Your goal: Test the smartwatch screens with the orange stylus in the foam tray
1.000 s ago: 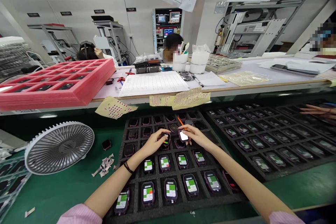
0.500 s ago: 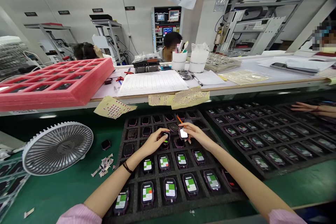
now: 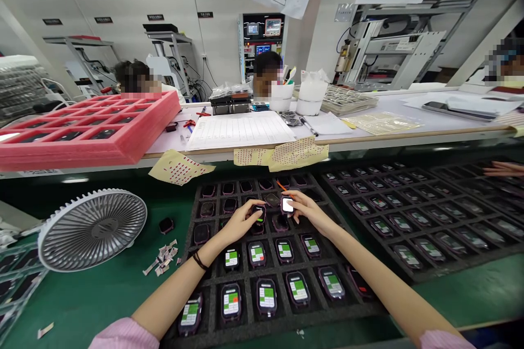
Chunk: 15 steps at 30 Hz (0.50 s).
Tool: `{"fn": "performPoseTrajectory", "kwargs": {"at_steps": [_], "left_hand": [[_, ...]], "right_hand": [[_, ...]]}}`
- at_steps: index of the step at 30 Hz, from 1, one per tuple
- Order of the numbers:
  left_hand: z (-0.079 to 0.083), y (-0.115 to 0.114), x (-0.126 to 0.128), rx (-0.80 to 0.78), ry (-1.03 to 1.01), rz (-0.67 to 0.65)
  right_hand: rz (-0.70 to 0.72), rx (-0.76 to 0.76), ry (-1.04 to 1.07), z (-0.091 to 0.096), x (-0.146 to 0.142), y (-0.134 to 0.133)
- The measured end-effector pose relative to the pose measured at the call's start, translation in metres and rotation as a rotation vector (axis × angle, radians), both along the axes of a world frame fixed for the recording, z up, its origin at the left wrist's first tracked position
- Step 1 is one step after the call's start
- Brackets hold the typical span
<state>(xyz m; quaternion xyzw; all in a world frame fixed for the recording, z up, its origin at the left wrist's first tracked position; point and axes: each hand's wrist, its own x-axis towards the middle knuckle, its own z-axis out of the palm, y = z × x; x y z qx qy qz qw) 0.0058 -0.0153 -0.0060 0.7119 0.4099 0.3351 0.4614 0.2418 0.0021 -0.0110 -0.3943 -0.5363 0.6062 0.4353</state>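
In my left hand (image 3: 244, 218) is a smartwatch body (image 3: 258, 214) with a dark screen and a bit of green, its thumb over the glass. My right hand (image 3: 305, 210) grips a second smartwatch body (image 3: 287, 205), whose screen glows white. Both are held above a black foam tray (image 3: 241, 278). Strapless watches fill many of its pockets; the near rows show green and white screens, such as one watch (image 3: 267, 295), while the far rows are dark. An orange stick (image 3: 282, 185) shows just behind my right hand.
A grey round fan (image 3: 96, 232) stands at left, near a loose watch (image 3: 166, 225) and paper scraps (image 3: 162, 258). Another watch tray (image 3: 403, 218) lies at right, with a co-worker's hand (image 3: 505, 169) over it. A shelf ahead bears a pink foam tray (image 3: 135, 144). Several people sit beyond.
My hands keep their hold on the two watches, almost unmoved. The co-worker's hand at right has drawn back toward the right edge. A person at far left has lowered a hand.
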Motion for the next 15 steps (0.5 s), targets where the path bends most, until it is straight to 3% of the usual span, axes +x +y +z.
{"fn": "performPoseTrajectory", "kwargs": {"at_steps": [15], "left_hand": [[0.0046,-0.0017,0.0009,-0.020,-0.005,0.013]], "right_hand": [[-0.028,0.047,0.003,-0.0030,0.0009,0.0013]]}}
